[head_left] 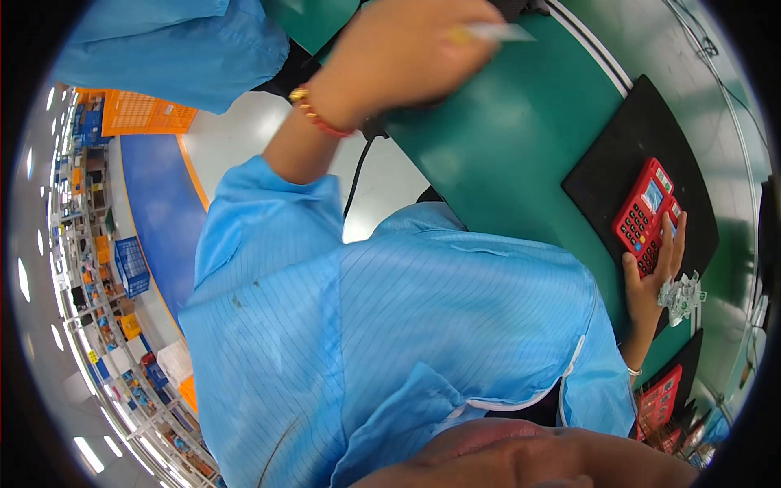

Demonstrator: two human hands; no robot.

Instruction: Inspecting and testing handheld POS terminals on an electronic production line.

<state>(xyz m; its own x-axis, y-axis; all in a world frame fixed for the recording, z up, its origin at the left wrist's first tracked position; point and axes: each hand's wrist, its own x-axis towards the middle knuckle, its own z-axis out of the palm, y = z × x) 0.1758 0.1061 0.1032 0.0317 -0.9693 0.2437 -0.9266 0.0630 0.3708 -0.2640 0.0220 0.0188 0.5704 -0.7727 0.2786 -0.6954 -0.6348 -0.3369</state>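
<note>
One red keypad terminal (638,216) is being clamped on a black mat (630,146) by the fingers of the right hand (653,285); a pale strip (510,32) is being pinched by the left hand (415,55). Strip handling is seemingly being done, release being called for next.

Nothing printed can be read. The red plastic keypad device (637,218) bears small whitish labels (662,176), their marks illegible.

terminal (643,213): red, blk keys (636,218); mat (602,175): blk; tabletop (504,154): grn; smock (455,309): lt blu, pinstriped; bracelet (319,121): prob. red/gold
</note>
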